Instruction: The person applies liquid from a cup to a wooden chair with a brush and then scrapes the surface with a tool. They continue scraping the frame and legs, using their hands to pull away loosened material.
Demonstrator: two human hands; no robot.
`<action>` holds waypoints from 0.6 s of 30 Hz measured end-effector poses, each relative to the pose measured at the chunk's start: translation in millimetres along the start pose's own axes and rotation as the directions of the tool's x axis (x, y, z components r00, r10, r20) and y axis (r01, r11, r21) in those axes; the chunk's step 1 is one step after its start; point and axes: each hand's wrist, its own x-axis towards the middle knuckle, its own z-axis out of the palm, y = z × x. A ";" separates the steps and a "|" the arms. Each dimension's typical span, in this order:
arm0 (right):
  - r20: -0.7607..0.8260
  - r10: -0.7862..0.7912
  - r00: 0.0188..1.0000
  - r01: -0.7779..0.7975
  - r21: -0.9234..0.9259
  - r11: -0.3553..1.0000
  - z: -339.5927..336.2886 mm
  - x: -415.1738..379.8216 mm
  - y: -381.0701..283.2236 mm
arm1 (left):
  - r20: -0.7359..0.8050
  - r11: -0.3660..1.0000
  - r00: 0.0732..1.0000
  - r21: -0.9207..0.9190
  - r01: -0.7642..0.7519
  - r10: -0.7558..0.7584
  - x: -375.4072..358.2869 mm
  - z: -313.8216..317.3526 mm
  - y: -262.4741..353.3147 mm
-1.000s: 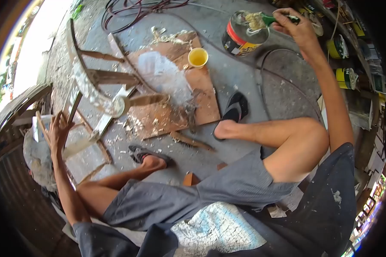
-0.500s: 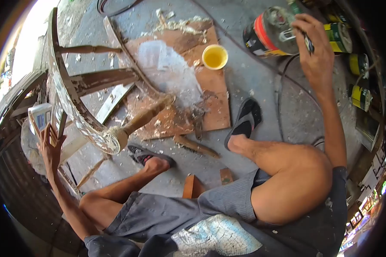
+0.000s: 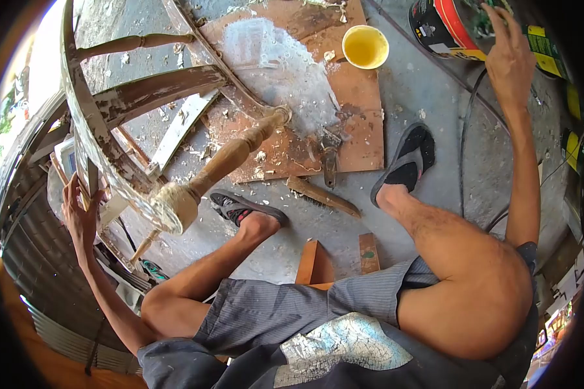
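Two hands are at work, far apart, one at each edge of the view. Over on the left side, the left hand (image 3: 79, 211) grips the frame of an overturned wooden chair (image 3: 104, 146), fingers curled around a slat, most likely to keep the piece tipped and steady so its legs point up and outward. I count three chair legs in sight: two running toward the top left and one turned leg (image 3: 230, 155) slanting toward the middle, all coated in blistered, flaking old finish. Beneath them lies one plywood board (image 3: 357, 104) on the concrete floor, apparently there to catch the mess, since a pale smear of gel and curls of scraped paint cover it. Along the board's near edge rest two tools, one scraper (image 3: 331, 162) on the board and one wire brush (image 3: 321, 194) just off it, within easy reach of the seated person. One yellow cup (image 3: 365, 47) stands upright on the board's far corner, with yellowish liquid inside. Two flip-flops are planted on the floor, one under each foot, knees spread to either side of the work. At the right, the right hand (image 3: 509, 61) reaches up to one large red-and-black can (image 3: 448, 26); its fingers look loosely bent at the rim, but whether they pinch anything I cannot tell. Beyond it, a few smaller yellow tins (image 3: 545, 48) line the wall.
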 end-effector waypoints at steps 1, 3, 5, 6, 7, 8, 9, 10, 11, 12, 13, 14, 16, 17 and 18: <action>-0.104 -0.033 0.994 0.026 -0.072 0.997 -9.3 3.5 -4.6 | -0.008 1.000 1.000 -0.019 0.006 -0.006 -0.2 -0.7 1.9; 0.213 -0.035 0.976 -0.016 0.230 0.973 -22.2 -6.8 -11.7 | -0.016 0.998 1.000 -0.059 0.016 -0.017 -0.8 -0.7 6.6; 0.380 -0.261 0.887 -0.029 0.610 0.792 -42.6 -5.2 -30.0 | -0.006 1.000 1.000 -0.016 -0.003 0.003 -0.4 -3.0 9.9; 0.352 -0.441 0.826 -0.026 0.805 0.592 -61.3 7.5 -55.5 | 0.012 1.000 1.000 -0.016 -0.012 0.012 0.8 -4.8 10.6; 0.418 -0.595 0.686 -0.064 0.850 0.523 -71.4 7.6 -72.0 | 0.031 1.000 0.999 -0.017 -0.025 0.026 2.4 -7.3 11.9; 0.450 -0.729 0.516 -0.121 0.880 0.458 -79.5 3.3 -89.3 | 0.048 1.000 0.998 -0.017 -0.025 0.026 1.8 -12.2 20.7; 0.533 -0.786 0.312 -0.156 0.845 0.511 -83.1 2.0 -107.2 | 0.038 1.000 0.999 -0.012 -0.015 0.015 1.8 -11.4 19.6; 0.590 -0.802 0.095 -0.177 0.803 0.569 -81.5 -1.1 -125.4 | 0.024 1.000 1.000 -0.008 -0.006 0.006 3.1 -9.4 17.2; 0.629 -0.772 0.091 -0.178 0.773 0.609 -72.5 -13.7 -146.8 | 0.017 1.000 1.000 -0.005 0.001 -0.001 3.0 -5.8 13.8; 0.665 -0.742 0.088 -0.170 0.744 0.646 -60.3 -31.1 -171.9 | -0.043 0.994 0.997 0.095 -0.056 0.061 3.6 -0.1 9.3; 0.736 -0.654 0.176 -0.209 0.677 0.706 -49.4 -50.1 -200.6 | -0.040 0.996 0.997 0.069 -0.058 0.061 5.9 2.7 4.3; 0.788 -0.561 0.253 -0.254 0.614 0.748 -39.1 -73.9 -231.2 | -0.028 0.998 0.998 0.044 -0.053 0.054 3.7 -0.9 7.8; 0.890 -0.282 0.358 -0.439 0.427 0.791 -32.2 -121.1 -285.5 | -0.010 0.999 0.999 0.025 -0.046 0.046 1.6 -7.4 15.4; 0.926 -0.172 0.336 -0.576 0.347 0.740 -34.1 -137.0 -305.5 | -0.008 0.999 0.999 0.037 -0.038 0.038 -1.8 -8.5 16.2; 0.943 -0.106 0.315 -0.666 0.299 0.684 -42.0 -142.6 -317.2 | -0.008 0.998 0.999 0.050 -0.037 0.037 -1.5 -9.5 17.9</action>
